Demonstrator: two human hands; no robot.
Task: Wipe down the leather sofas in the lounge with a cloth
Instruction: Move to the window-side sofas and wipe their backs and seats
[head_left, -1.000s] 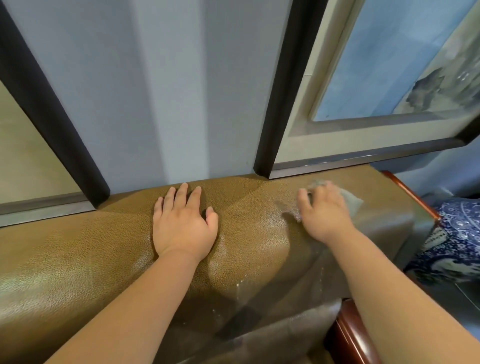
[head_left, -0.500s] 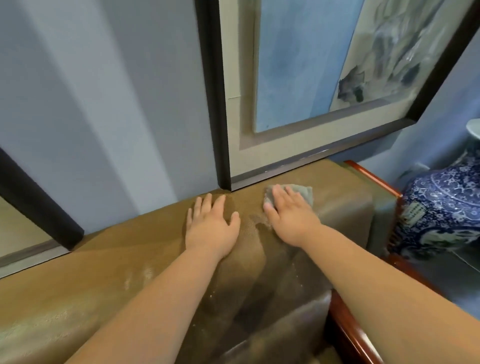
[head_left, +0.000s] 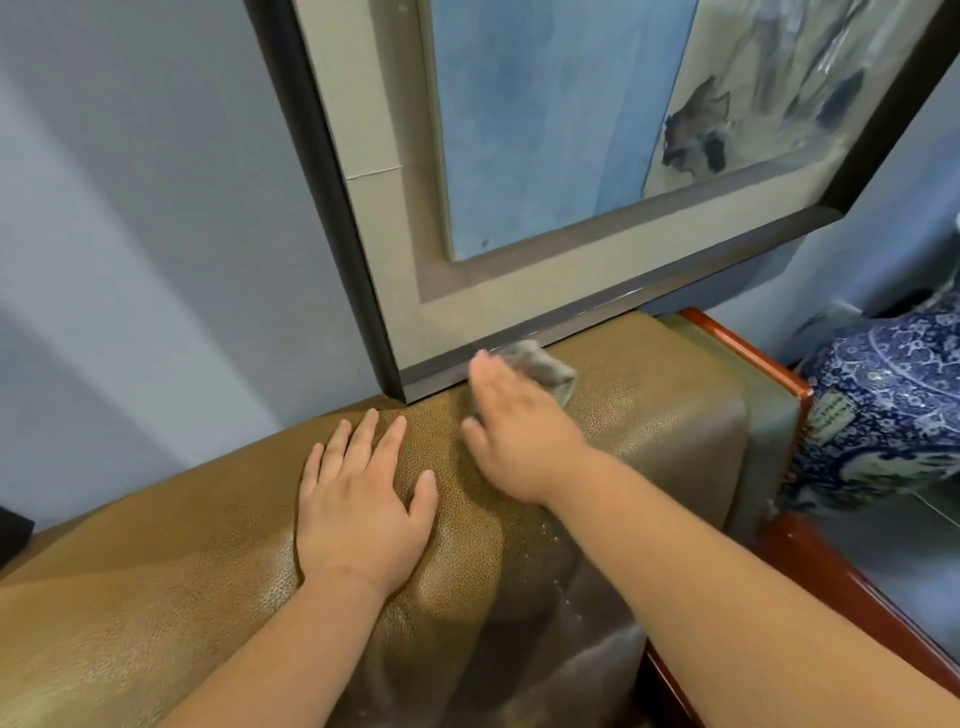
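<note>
The left hand (head_left: 358, 499) lies flat, fingers spread, on top of the brown leather sofa (head_left: 156, 587) backrest. Just beside it, the right hand (head_left: 514, 431) presses a grey cloth (head_left: 550, 371) onto the backrest's top with straight fingers; it is blurred, so the grip looks flat rather than pinched. The cloth lies against the lower edge of a framed painting (head_left: 561, 156). A blue-and-white vase (head_left: 883, 405) stands beyond the sofa's wooden trim (head_left: 748, 343).
</note>
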